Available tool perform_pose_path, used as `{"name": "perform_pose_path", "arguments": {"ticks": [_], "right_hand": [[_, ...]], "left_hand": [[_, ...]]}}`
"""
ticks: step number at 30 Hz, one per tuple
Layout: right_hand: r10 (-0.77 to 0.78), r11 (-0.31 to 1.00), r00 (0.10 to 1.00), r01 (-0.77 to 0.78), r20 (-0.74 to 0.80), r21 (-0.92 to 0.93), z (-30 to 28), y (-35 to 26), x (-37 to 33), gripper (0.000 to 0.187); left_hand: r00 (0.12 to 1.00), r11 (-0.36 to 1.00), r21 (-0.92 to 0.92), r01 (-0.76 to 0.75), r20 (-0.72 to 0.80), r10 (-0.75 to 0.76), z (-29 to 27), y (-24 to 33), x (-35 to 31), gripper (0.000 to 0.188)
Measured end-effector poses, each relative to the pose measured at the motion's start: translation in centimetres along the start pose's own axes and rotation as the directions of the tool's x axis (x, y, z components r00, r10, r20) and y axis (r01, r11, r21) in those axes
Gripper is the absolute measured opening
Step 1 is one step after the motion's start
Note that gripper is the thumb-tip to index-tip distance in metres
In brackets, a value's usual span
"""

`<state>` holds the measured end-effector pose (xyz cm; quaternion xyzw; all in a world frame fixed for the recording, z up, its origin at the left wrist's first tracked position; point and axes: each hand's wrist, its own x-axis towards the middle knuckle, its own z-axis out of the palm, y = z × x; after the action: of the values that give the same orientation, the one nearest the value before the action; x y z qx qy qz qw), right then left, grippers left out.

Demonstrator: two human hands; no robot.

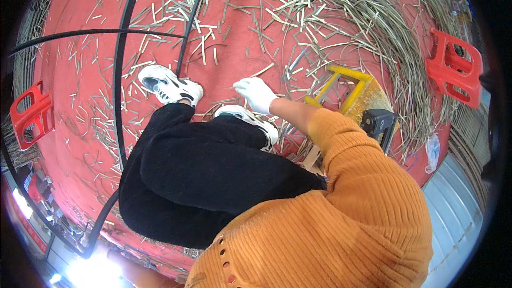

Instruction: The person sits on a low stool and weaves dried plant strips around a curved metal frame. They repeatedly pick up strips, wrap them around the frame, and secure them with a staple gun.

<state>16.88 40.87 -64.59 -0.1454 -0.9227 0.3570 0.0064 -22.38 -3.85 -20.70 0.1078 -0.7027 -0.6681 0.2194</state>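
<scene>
My right hand (256,94), in a white glove, hangs over the red floor just past my white shoe (248,117). Its fingers reach leftward, and I see nothing in them. Low on the left, my left forearm (146,276) runs into a bright glare that hides the hand, close to a bar of a thin black frame (120,74). This frame rises along my left side, with a crossbar toward the far left. Right of my right forearm lies a yellow frame-like piece (346,96), with a black tool-like object (378,121) by my sleeve.
Cut pale and grey-green strips (288,16) litter the red floor (224,48), with a long bundle of them (394,42) at the far right. One red plastic stool (454,66) stands right, another (33,114) left. A clear plastic bag (432,152) lies near grey metal sheeting (453,202).
</scene>
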Motion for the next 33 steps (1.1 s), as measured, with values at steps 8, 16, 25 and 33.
{"name": "perform_pose_path", "arguments": {"ticks": [8, 16, 25, 33], "right_hand": [[0.514, -0.219, 0.856, 0.069, 0.054, 0.973, -6.1, -0.9, 1.8, 0.045], [0.655, 0.537, 0.741, -0.595, 0.149, 0.599, -4.9, 3.3, 2.0, 0.042], [0.801, 0.598, 0.578, -0.785, 0.157, -0.163, -4.3, 5.2, 6.6, 0.052], [0.876, 0.469, 0.482, -0.857, 0.009, 0.213, -3.2, 6.8, 5.1, 0.029]], "left_hand": [[1.000, 0.999, 0.025, -0.023, -0.004, 0.023, -0.1, 0.1, -1.2, 0.048], [0.999, 0.999, 0.020, -0.034, 0.012, 0.034, -0.6, 0.3, -2.3, 0.044], [0.998, 0.996, 0.052, -0.066, -0.009, 0.067, -1.1, 0.7, -2.9, 0.040], [0.981, 0.973, 0.128, -0.193, 0.054, 0.188, -1.0, 1.2, -2.3, 0.036]]}}
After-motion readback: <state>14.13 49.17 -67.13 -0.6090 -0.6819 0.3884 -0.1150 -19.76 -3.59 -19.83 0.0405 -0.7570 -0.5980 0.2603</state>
